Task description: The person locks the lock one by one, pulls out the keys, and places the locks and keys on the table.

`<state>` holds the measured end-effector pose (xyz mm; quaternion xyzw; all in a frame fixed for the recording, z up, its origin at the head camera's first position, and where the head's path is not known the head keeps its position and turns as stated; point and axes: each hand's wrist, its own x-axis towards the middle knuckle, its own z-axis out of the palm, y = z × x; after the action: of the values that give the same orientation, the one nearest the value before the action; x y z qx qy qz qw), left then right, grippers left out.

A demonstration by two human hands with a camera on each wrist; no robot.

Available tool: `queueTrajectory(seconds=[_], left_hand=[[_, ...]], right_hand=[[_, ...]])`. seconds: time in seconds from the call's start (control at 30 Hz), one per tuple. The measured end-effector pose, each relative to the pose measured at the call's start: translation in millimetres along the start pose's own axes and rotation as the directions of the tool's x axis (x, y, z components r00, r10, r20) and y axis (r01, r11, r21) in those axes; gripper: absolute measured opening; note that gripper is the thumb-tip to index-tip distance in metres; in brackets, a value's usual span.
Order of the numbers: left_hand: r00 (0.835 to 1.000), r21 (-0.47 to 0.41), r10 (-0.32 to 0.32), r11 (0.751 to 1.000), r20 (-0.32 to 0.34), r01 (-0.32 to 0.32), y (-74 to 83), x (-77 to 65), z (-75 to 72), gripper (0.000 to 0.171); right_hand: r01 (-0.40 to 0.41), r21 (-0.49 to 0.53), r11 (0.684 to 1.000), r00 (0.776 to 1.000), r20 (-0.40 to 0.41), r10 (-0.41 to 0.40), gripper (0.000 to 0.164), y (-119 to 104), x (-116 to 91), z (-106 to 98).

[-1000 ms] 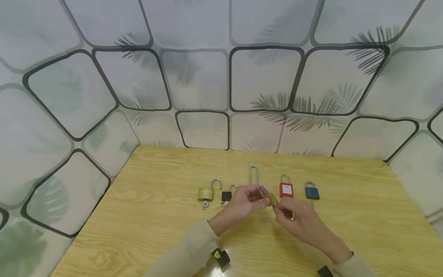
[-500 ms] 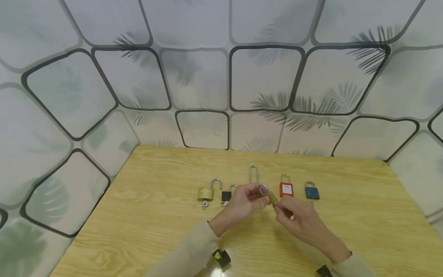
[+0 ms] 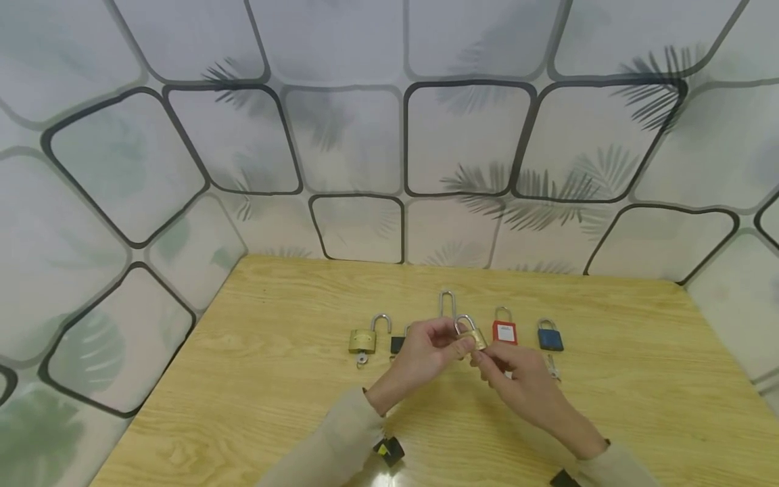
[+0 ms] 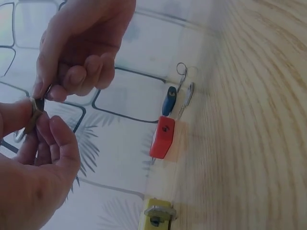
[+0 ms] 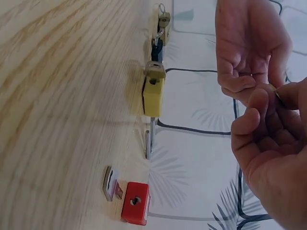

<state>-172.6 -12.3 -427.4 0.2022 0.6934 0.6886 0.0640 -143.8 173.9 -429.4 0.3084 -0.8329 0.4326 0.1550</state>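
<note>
My left hand [image 3: 426, 355] holds a small brass padlock [image 3: 475, 337] above the table, thumb across its body and shackle pointing up. The shackle stands as a loop over the body. From the right, my right hand [image 3: 523, 379] pinches a small key at the padlock's lower end; fingers hide nearly all of it. In the left wrist view, the right thumb and forefinger meet right at the padlock [image 4: 35, 115]. The right wrist view shows both hands' fingertips close together, with a thin metal edge [image 5: 279, 98] between the right fingers.
Behind the hands stand a larger brass padlock [image 3: 362, 341] with open shackle and key, a black padlock [image 3: 397, 345], a yellow long-shackle padlock [image 5: 153, 98], a red padlock [image 3: 504, 332] and a blue padlock [image 3: 550, 339]. Keys [image 3: 554, 367] lie before the blue one.
The brass padlock has turned more upright, its face now towards the head camera. My right hand has shifted a little left, uncovering the keys by the blue padlock.
</note>
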Motion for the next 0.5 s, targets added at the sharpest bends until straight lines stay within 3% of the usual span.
queueTrajectory(seconds=[0.17, 0.5], left_hand=[[0.997, -0.01, -0.061, 0.998, -0.047, 0.06, 2.6, -0.1, 3.2, 0.018], [0.989, -0.105, -0.14, 0.985, -0.046, 0.135, 4.8, -0.4, 5.4, 0.016]], right_hand=[[-0.084, 0.055, 0.995, 0.996, 0.01, 0.084, 0.021, -2.9, 0.0, 2.7], [-0.106, 0.108, 0.989, 0.994, 0.026, 0.104, 0.024, -1.6, -0.8, 4.7]])
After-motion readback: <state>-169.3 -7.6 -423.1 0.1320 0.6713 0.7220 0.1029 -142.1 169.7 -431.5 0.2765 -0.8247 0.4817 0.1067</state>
